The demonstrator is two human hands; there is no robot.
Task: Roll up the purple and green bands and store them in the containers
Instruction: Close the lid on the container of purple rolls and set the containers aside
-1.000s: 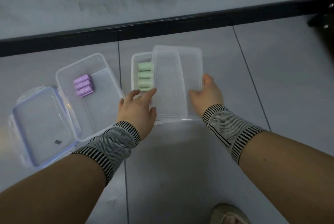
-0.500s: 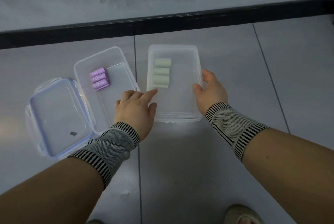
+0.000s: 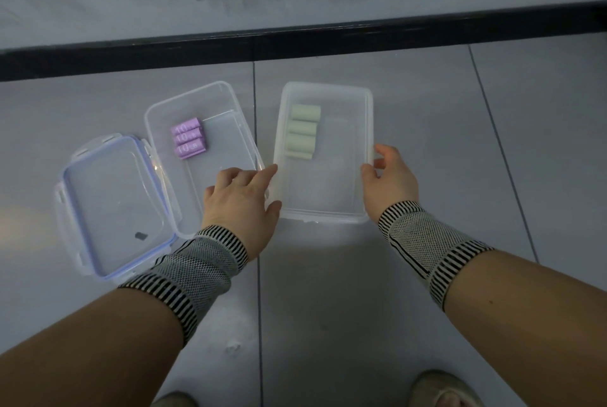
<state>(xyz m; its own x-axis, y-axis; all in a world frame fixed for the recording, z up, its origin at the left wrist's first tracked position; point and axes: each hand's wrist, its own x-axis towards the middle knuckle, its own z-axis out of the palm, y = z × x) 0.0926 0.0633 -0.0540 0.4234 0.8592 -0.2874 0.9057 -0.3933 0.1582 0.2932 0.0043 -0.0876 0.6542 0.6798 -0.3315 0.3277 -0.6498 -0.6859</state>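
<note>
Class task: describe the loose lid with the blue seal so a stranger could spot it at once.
Start at the black baseboard along the wall, then drop to the grey tiled floor. The lid lies flat at far left, beside the container of purple rolls. Unlike both clear containers, it has a blue rim and side clips, and holds no rolls.

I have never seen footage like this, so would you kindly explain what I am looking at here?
There is no machine: a person wears a camera on the head, looking down at their own two hands and a grey tiled floor. The right clear plastic container holds four rolled green bands under a clear lid. The left hand touches one side of it with straight fingers; the right hand grips the other edge. To the left, an open clear container holds three rolled purple bands, and its blue-rimmed lid lies beside it.
</note>
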